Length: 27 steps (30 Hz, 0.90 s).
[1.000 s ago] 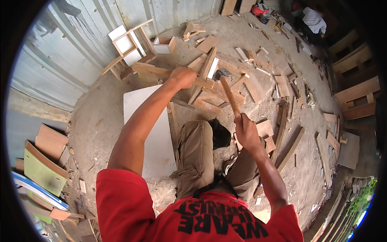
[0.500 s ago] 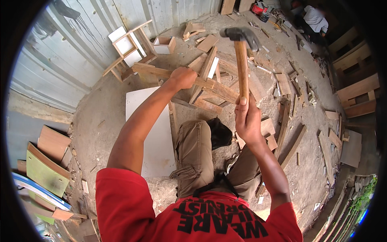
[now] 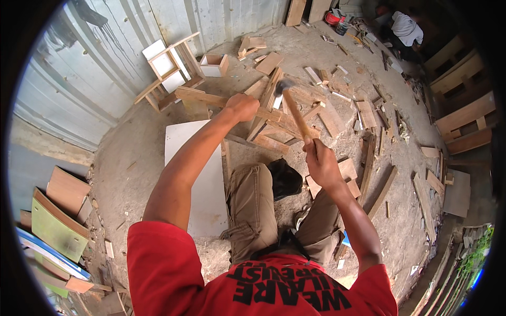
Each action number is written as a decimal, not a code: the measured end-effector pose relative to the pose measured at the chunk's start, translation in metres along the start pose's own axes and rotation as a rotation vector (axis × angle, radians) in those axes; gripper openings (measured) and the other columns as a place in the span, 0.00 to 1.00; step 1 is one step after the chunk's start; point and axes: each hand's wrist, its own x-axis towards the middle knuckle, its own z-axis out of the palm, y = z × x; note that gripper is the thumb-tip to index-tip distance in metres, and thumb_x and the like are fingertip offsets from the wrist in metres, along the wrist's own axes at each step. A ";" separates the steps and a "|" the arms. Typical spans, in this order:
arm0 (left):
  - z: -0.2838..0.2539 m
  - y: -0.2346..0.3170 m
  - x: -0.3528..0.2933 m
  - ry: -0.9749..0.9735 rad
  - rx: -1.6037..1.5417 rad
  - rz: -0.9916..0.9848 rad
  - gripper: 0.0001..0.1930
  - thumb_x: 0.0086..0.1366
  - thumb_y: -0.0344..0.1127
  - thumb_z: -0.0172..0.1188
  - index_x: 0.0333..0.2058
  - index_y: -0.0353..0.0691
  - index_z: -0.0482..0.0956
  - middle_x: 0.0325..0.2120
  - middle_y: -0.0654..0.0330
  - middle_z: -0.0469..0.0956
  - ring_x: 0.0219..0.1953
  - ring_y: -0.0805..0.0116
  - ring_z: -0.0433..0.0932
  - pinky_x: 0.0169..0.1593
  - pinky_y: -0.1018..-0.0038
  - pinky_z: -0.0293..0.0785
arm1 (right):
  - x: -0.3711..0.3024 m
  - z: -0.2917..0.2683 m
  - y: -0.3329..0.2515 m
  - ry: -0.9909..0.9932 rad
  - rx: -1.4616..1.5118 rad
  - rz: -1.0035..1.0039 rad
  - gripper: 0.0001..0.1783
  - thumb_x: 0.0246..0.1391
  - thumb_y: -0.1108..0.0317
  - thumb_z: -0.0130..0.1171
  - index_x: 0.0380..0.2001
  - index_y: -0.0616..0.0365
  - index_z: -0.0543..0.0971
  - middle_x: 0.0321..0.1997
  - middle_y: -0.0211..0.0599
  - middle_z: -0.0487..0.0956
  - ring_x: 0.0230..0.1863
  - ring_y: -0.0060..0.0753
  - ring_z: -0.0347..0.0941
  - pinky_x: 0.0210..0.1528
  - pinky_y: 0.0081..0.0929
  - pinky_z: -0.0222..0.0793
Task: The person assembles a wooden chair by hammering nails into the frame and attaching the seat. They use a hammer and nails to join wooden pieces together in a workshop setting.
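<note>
My right hand [image 3: 322,164] is wrapped round the lower end of a claw hammer's wooden handle. The hammer [image 3: 297,116] tilts to the left, its dark head blurred over the wooden frame [image 3: 272,94]. My left hand [image 3: 242,107] is closed over a narrow wooden board [image 3: 203,97] that lies across this frame. Whether its fingers also pinch something small is hidden. The frame is built of several rough planks and stands on the ground in front of my knees. From this angle I cannot tell whether the hammer head touches the wood.
A white panel [image 3: 182,158] lies left of my legs, and a black bag [image 3: 285,179] rests between my knees. A small wooden frame [image 3: 174,68] and an open box [image 3: 214,65] stand by the metal wall. Offcuts litter the right side. Another person [image 3: 407,27] crouches far right.
The hammer has swung down and left from its raised, upright position toward the wooden frame, its head now nearer my left hand. My left hand keeps its place on the board.
</note>
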 end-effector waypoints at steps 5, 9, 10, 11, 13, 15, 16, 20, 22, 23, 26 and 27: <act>0.000 0.005 -0.003 0.013 -0.046 0.028 0.09 0.55 0.27 0.56 0.32 0.38 0.85 0.34 0.48 0.84 0.38 0.47 0.84 0.43 0.56 0.80 | -0.008 -0.001 -0.021 0.129 0.076 -0.035 0.15 0.70 0.62 0.47 0.36 0.65 0.69 0.18 0.58 0.74 0.23 0.66 0.74 0.25 0.51 0.68; 0.009 -0.001 0.003 0.042 -0.023 0.049 0.09 0.55 0.27 0.56 0.32 0.37 0.84 0.34 0.48 0.84 0.37 0.47 0.84 0.43 0.55 0.80 | -0.017 0.006 0.025 -0.016 -0.147 -0.044 0.16 0.69 0.63 0.50 0.31 0.65 0.69 0.18 0.61 0.74 0.25 0.72 0.72 0.26 0.59 0.66; 0.008 -0.001 0.001 0.032 -0.007 0.058 0.09 0.55 0.27 0.56 0.31 0.37 0.84 0.34 0.48 0.84 0.38 0.47 0.84 0.43 0.55 0.80 | -0.019 0.002 0.024 -0.005 -0.127 -0.042 0.16 0.69 0.63 0.50 0.31 0.65 0.69 0.18 0.62 0.74 0.26 0.72 0.72 0.26 0.59 0.66; 0.006 0.000 0.002 0.022 0.008 0.067 0.09 0.55 0.27 0.56 0.31 0.37 0.84 0.34 0.48 0.84 0.38 0.47 0.84 0.43 0.55 0.80 | -0.020 -0.003 0.023 0.006 -0.107 -0.040 0.16 0.69 0.62 0.50 0.30 0.65 0.69 0.19 0.62 0.74 0.27 0.73 0.72 0.26 0.59 0.65; 0.001 0.001 -0.002 -0.017 -0.010 0.013 0.09 0.55 0.26 0.58 0.33 0.38 0.85 0.36 0.50 0.85 0.40 0.48 0.84 0.45 0.57 0.80 | -0.017 -0.006 -0.003 0.031 -0.038 -0.006 0.16 0.69 0.62 0.50 0.31 0.65 0.70 0.19 0.62 0.74 0.27 0.73 0.73 0.26 0.58 0.65; -0.001 0.003 -0.002 -0.031 -0.017 -0.013 0.09 0.55 0.26 0.60 0.34 0.39 0.86 0.36 0.50 0.85 0.41 0.49 0.84 0.45 0.58 0.81 | -0.012 -0.005 -0.014 0.038 -0.010 0.050 0.16 0.69 0.62 0.49 0.31 0.65 0.70 0.19 0.62 0.74 0.27 0.73 0.73 0.26 0.57 0.65; -0.002 0.005 0.001 -0.019 -0.017 -0.003 0.09 0.55 0.26 0.60 0.33 0.39 0.86 0.36 0.50 0.85 0.41 0.49 0.84 0.45 0.58 0.81 | -0.010 -0.001 -0.007 0.056 -0.019 0.014 0.17 0.70 0.61 0.49 0.32 0.65 0.70 0.19 0.62 0.74 0.26 0.72 0.73 0.25 0.57 0.64; 0.001 0.004 0.005 0.010 0.000 0.033 0.07 0.55 0.26 0.59 0.32 0.39 0.86 0.35 0.50 0.85 0.40 0.48 0.84 0.44 0.57 0.81 | 0.004 -0.006 0.021 -0.037 -0.188 -0.017 0.23 0.73 0.54 0.43 0.36 0.66 0.72 0.19 0.51 0.76 0.20 0.50 0.76 0.22 0.41 0.66; 0.003 0.000 -0.002 0.011 -0.020 0.018 0.08 0.55 0.26 0.59 0.32 0.39 0.86 0.36 0.49 0.85 0.40 0.48 0.84 0.44 0.57 0.81 | 0.008 -0.016 -0.014 0.028 -0.077 0.008 0.23 0.73 0.53 0.42 0.35 0.65 0.72 0.18 0.47 0.76 0.20 0.42 0.77 0.21 0.38 0.66; 0.003 0.001 -0.006 0.011 -0.033 0.012 0.08 0.56 0.26 0.58 0.32 0.39 0.86 0.36 0.49 0.85 0.40 0.48 0.84 0.43 0.57 0.81 | 0.007 -0.017 -0.026 0.060 -0.024 0.025 0.24 0.73 0.53 0.42 0.35 0.65 0.73 0.18 0.45 0.76 0.20 0.38 0.77 0.21 0.37 0.65; -0.003 0.007 -0.004 -0.020 -0.009 0.029 0.08 0.56 0.26 0.58 0.32 0.38 0.86 0.36 0.49 0.85 0.40 0.48 0.84 0.43 0.57 0.81 | -0.005 0.001 -0.012 0.147 0.044 -0.030 0.18 0.71 0.59 0.46 0.36 0.66 0.69 0.18 0.59 0.74 0.24 0.65 0.77 0.23 0.51 0.67; -0.001 0.006 -0.002 -0.019 -0.005 0.032 0.08 0.56 0.26 0.58 0.32 0.38 0.86 0.36 0.49 0.85 0.40 0.48 0.84 0.43 0.57 0.81 | -0.010 0.011 0.001 0.157 0.026 -0.022 0.18 0.71 0.59 0.47 0.36 0.66 0.69 0.18 0.60 0.75 0.25 0.65 0.77 0.24 0.52 0.67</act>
